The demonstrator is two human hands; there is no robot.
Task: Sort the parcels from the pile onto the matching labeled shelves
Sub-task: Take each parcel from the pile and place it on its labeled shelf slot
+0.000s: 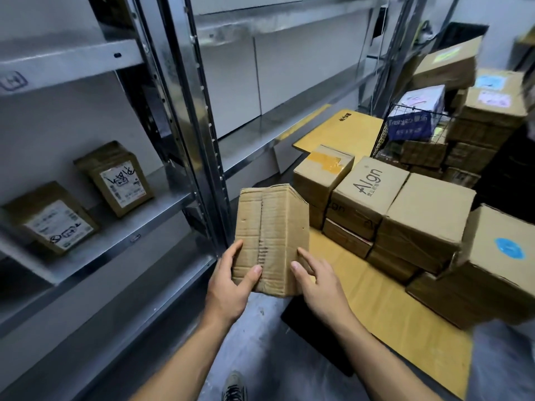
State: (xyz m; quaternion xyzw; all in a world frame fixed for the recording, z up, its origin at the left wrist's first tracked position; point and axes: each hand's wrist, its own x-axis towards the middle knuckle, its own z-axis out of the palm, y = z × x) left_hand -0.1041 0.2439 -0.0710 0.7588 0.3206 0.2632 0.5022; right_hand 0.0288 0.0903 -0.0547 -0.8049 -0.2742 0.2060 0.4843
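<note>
You hold the parcel (272,227) out in front of you in both hands, off the floor. It sits between the pile (428,215) on your right and the shelving on your left. Its long axis runs away from you, so the near short end is in your grip and the far end points past the steel upright (202,140).

The relation that matters is sideways. The open shelf (150,224) lies to the left of the parcel, on your left hand's side, and the upright stands just beside the parcel's left edge. To go in, I judge the box has to swing left and clear that post.

Your left hand (228,287) grips the near left corner, with its thumb (253,274) laid across the top face and the fingers curled round the side. Your right hand (324,290) pinches the near right corner. Its thumb (298,269) is on top and one finger lies straight along the right edge, while the rest are hidden beneath. Neither hand is spread wide, and both are closed on the cardboard.

The face turned up to you is bare, creased board with no sticker. The label is probably underneath or on a side, though I cannot tell from here.

Two labelled parcels, one nearer (55,221) and one further in (115,178), lie flat on that shelf. The tag (13,81) on the shelf edge above them is too blurred to read.
</note>
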